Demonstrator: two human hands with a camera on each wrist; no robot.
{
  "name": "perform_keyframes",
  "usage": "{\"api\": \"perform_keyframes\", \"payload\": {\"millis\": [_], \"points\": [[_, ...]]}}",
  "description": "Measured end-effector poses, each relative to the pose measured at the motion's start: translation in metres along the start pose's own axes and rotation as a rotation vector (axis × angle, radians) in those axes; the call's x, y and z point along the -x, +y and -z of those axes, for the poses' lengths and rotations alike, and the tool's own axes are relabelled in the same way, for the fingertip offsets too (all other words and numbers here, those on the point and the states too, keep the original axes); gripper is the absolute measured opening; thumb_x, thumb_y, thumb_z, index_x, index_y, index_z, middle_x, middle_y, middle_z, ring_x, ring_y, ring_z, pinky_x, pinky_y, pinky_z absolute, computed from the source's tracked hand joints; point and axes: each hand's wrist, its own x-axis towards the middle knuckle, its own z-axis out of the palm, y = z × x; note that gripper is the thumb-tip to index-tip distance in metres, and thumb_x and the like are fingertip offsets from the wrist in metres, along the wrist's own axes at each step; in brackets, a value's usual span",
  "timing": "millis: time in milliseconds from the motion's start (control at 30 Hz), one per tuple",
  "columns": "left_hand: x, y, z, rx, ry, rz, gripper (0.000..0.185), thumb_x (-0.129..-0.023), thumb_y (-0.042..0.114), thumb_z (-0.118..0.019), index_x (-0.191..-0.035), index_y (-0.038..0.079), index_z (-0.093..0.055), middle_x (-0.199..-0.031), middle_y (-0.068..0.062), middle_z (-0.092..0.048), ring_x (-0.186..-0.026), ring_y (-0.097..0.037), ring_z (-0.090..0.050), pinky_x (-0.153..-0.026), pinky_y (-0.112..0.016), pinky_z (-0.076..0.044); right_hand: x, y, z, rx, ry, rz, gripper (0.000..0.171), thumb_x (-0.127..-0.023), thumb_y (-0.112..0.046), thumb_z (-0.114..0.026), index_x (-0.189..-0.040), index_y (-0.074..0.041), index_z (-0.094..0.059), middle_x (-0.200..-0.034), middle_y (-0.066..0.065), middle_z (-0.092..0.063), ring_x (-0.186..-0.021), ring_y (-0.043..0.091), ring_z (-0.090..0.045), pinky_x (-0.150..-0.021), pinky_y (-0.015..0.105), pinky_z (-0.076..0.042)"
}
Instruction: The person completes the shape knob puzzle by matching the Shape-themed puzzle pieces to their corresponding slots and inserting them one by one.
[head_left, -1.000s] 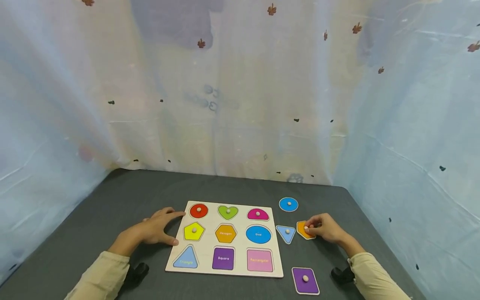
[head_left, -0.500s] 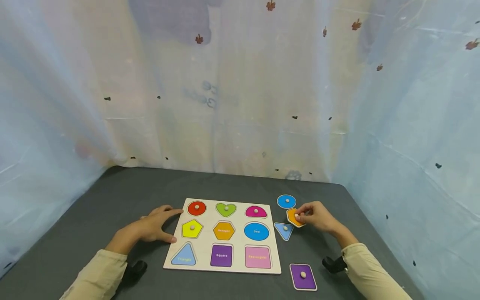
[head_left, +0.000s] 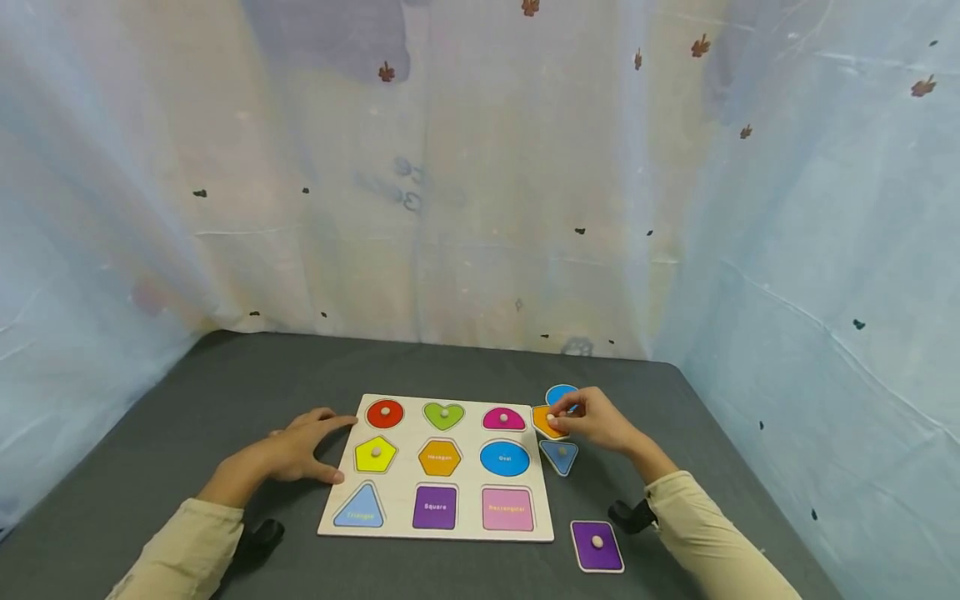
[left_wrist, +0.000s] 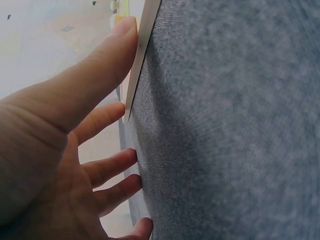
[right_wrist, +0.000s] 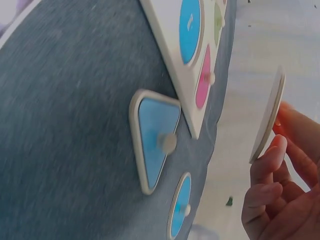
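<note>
My right hand (head_left: 600,423) pinches an orange hexagon puzzle piece (head_left: 542,420) by its knob, over the right edge of a white shape-puzzle board (head_left: 467,437). In the right wrist view the raised piece (right_wrist: 268,120) appears nearly edge-on, its knob hidden by the fingers. The board's orange hexagon recess (head_left: 439,457) is unfilled. At the board's left edge, the thumb and index fingertip of my left hand (head_left: 300,450) touch the side, with the fingers spread. A light-blue triangle piece (right_wrist: 151,125) lies just below the held piece, and a blue oval piece (head_left: 558,392) is partly covered by the right hand.
A purple square piece (head_left: 588,553) lies off the board's lower right corner. Knobbed red circle (head_left: 385,405), green heart (head_left: 433,410), magenta half-circle (head_left: 491,419) and yellow pentagon (head_left: 366,454) pieces sit in the board. A pale curtain (head_left: 480,275) hangs beyond the dark table (head_left: 285,367).
My right hand has lifted the orange hexagon piece off the table and carried it left, past the blue triangle, to the board's edge. The left hand stays at the board; the head view shifts slightly.
</note>
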Motion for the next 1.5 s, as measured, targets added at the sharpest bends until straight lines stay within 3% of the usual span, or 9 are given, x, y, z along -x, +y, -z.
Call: {"api": "perform_keyframes", "payload": {"millis": [267, 633, 900, 1233, 1500], "points": [[0.000, -0.001, -0.002, 0.005, -0.010, 0.013, 0.095, -0.073, 0.046, -0.088, -0.153, 0.017, -0.043, -0.151, -0.029, -0.037, -0.137, -0.053, -0.036, -0.097, -0.089, -0.023, -0.009, -0.009, -0.016, -0.006, -0.029, -0.001, 0.016, -0.095, -0.008, -0.070, -0.102, 0.006, -0.074, -0.095, 0.020, -0.069, -0.066, 0.014, -0.063, -0.063, 0.018, -0.055], [0.001, -0.001, 0.000, 0.007, -0.002, 0.007, 0.096, -0.073, 0.046, -0.088, -0.153, 0.016, -0.043, -0.151, -0.029, -0.037, -0.136, -0.053, -0.037, -0.097, -0.088, -0.024, -0.025, -0.020, -0.035, 0.014, -0.036, 0.032, 0.013, -0.092, -0.010, -0.074, -0.097, 0.001, -0.076, -0.086, 0.017, -0.068, -0.060, 0.009, -0.051, -0.055, 0.017, -0.045], [0.001, -0.001, 0.000, -0.003, -0.004, 0.032, 0.097, -0.072, 0.046, -0.088, -0.153, 0.016, -0.043, -0.150, -0.029, -0.038, -0.134, -0.052, -0.038, -0.097, -0.088, -0.025, -0.032, -0.024, -0.050, 0.029, -0.060, 0.019, 0.013, -0.093, -0.012, -0.073, -0.097, -0.001, -0.077, -0.088, 0.015, -0.073, -0.063, 0.013, -0.055, -0.059, 0.018, -0.048], [0.002, 0.001, 0.000, 0.006, 0.001, 0.009, 0.096, -0.073, 0.046, -0.088, -0.152, 0.015, -0.043, -0.150, -0.029, -0.038, -0.136, -0.054, -0.037, -0.096, -0.089, -0.024, -0.038, -0.034, -0.062, 0.024, -0.072, -0.018, 0.012, -0.092, -0.015, -0.075, -0.095, -0.003, -0.077, -0.087, 0.012, -0.071, -0.065, 0.016, -0.053, -0.056, 0.019, -0.042], [0.001, 0.000, -0.001, 0.009, 0.001, 0.006, 0.096, -0.073, 0.046, -0.088, -0.153, 0.015, -0.043, -0.150, -0.029, -0.038, -0.135, -0.053, -0.037, -0.096, -0.089, -0.023, -0.044, -0.041, -0.071, 0.025, -0.082, -0.035, 0.013, -0.092, -0.013, -0.075, -0.098, -0.002, -0.077, -0.093, 0.012, -0.072, -0.071, 0.017, -0.055, -0.060, 0.018, -0.046]]}}
